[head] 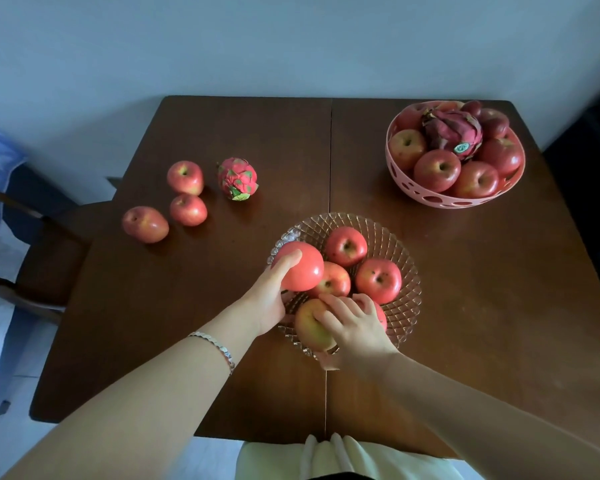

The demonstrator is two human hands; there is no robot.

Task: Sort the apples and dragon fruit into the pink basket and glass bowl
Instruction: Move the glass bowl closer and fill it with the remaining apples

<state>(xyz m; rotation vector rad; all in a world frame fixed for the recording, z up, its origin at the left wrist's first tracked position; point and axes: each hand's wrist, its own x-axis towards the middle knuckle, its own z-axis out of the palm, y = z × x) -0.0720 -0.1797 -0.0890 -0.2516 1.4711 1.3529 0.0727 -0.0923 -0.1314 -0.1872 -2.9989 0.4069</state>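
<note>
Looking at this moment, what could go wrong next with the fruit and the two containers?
1. The left hand holds a round red apple at the left rim of the ribbed clear glass bowl; released there, it may roll out onto the brown wooden table.
2. The perforated pink basket is heaped, with a dark dragon fruit on top; more fruit could topple it.
3. The loose red apple near the table's left edge might roll off.
</note>
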